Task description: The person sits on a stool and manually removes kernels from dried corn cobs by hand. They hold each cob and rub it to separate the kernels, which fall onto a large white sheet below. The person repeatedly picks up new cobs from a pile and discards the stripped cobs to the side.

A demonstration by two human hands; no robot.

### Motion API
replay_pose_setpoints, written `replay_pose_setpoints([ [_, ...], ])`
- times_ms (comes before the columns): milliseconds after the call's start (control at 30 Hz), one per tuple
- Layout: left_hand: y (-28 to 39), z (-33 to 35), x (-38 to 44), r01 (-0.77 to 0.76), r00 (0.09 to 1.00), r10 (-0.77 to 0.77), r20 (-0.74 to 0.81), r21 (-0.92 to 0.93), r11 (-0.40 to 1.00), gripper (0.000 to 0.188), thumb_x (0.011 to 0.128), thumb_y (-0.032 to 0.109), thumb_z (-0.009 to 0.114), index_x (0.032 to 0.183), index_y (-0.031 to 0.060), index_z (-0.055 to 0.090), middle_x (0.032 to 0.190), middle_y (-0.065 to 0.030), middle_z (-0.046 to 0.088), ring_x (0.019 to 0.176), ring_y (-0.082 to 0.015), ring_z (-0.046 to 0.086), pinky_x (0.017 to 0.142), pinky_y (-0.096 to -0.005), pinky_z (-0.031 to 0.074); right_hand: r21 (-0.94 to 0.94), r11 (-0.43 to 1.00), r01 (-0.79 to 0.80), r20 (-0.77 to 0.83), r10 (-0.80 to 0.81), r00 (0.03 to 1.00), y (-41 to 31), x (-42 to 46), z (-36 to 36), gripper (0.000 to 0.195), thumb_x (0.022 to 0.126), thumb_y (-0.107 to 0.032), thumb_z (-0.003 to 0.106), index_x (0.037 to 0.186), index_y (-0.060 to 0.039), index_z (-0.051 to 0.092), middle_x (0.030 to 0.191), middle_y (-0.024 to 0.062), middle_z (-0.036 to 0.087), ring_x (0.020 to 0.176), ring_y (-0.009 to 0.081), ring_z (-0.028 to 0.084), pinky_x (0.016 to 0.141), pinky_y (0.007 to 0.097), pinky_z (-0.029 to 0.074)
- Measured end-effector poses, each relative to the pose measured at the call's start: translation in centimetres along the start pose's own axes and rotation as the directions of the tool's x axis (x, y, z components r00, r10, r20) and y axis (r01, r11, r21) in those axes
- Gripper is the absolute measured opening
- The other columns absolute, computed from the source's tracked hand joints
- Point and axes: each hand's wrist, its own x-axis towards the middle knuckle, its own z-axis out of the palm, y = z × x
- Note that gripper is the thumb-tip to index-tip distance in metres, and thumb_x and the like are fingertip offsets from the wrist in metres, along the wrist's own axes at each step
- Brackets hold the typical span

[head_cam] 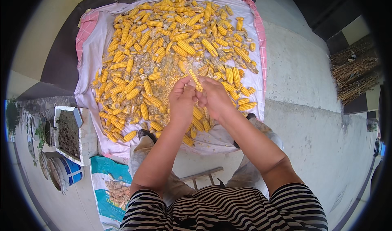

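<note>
Between my two hands is a slim ear of yellow corn (195,79), tilted, with its upper end sticking out above my fingers. My left hand (182,98) grips it from the left, thumb along its side. From the right, my right hand (214,96) closes on its lower part; the fingers partly hide it. Below and around them lies a wide heap of dried corn cobs (185,47) on a pale cloth (92,44) with pink checked edges. Loose kernels (165,93) are scattered in the middle of the heap, just left of my hands.
A printed woven sack (107,160) with bare cobs (118,189) on it lies at lower left. Nearby stand a white planter box of soil (69,133) and a blue-and-white bucket (69,171). Bundled dry stalks (355,68) lean at right. A wooden rung frame (203,174) is between my legs.
</note>
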Motion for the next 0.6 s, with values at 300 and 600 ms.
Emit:
replay_pose_setpoints([
  [300,1.0,0.9,0.3,0.053,0.995,-0.048,-0.087,0.059,0.997,0.017,0.094,0.008,0.051,0.108,0.001,0.057,0.069,-0.0033,0.059,0.057,-0.0091,0.054,0.049,-0.0226,0.04,0.244,0.959,-0.146,0.101,0.124,0.987,0.1,1.0,-0.7,0.016,0.096,-0.022,0.05,0.104,-0.008,0.05,0.067,0.0015,0.049,0.056,0.0101,0.046,0.045,0.0259,0.033],
  [600,1.7,0.5,0.1,-0.034,0.999,0.037,-0.006,0.227,0.973,0.018,0.095,0.007,0.049,0.109,-0.0013,0.058,0.075,-0.0038,0.06,0.06,-0.008,0.056,0.053,-0.0216,0.045,0.143,0.988,-0.057,0.003,0.057,0.998,-0.2,0.3,0.3,0.023,0.094,-0.028,0.056,0.104,-0.0068,0.056,0.068,0.0023,0.052,0.052,0.0085,0.045,0.043,0.0238,0.034],
])
